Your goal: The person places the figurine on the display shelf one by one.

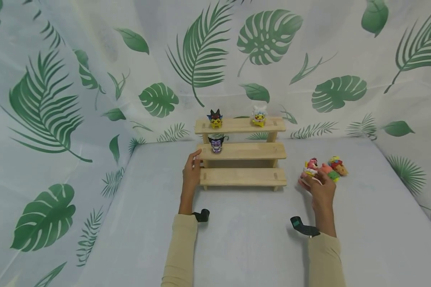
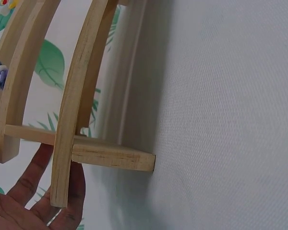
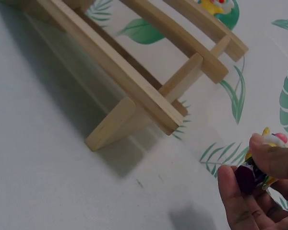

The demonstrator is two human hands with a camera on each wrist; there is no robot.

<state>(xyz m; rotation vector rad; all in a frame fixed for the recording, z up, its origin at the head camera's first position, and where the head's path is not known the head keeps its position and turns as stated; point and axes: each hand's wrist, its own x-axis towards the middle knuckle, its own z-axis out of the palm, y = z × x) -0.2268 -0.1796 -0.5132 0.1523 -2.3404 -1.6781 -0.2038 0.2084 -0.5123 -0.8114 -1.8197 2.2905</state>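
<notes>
A three-tier wooden display stand [image 1: 242, 175] is on the table. My left hand [image 1: 192, 169] holds its left end, with fingers about the plank ends in the left wrist view. My right hand [image 1: 319, 189], to the right of the stand, pinches a small figurine [image 1: 311, 166] coloured pink-red, white and yellow between thumb and fingers. In the right wrist view the figurine [image 3: 252, 173] shows a dark underside and is partly covered by the fingers. Just beyond this hand lie a coral-and-green figurine [image 1: 331, 172] and a figurine with red, blue and brown parts [image 1: 339, 166].
On the top tier stand a yellow figurine with dark ears [image 1: 215, 119] and a yellow one with a white hood [image 1: 259, 117]. A black-and-purple figurine [image 1: 216, 145] stands at the middle tier's left. Leaf-printed cloth [image 1: 208, 59] rises behind the table.
</notes>
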